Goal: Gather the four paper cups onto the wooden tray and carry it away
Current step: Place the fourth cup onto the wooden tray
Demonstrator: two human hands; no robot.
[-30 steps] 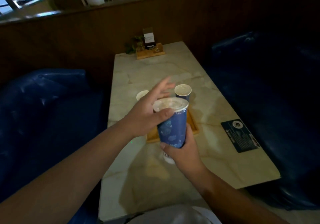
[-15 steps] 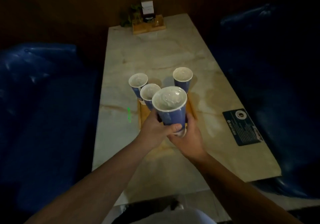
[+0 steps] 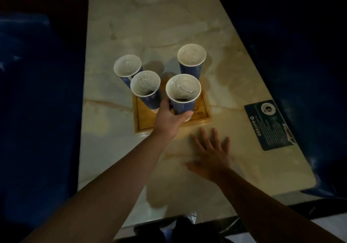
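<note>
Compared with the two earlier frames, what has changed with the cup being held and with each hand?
The near cup came down onto the wooden tray. The right hand let go and now lies flat on the table; the left hand still grips the cup. The other three cups stayed put.

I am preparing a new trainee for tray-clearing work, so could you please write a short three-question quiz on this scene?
1. True or false: the left hand grips the nearest blue paper cup, which stands on the shallow square wooden tray.
2. How many blue paper cups in all stand upright on or by the tray?
3. The right hand is: A) holding a cup; B) open, fingers spread, over the pale marble table; C) lifting the tray.

Key: 1 true; 2 four; 3 B.
</note>
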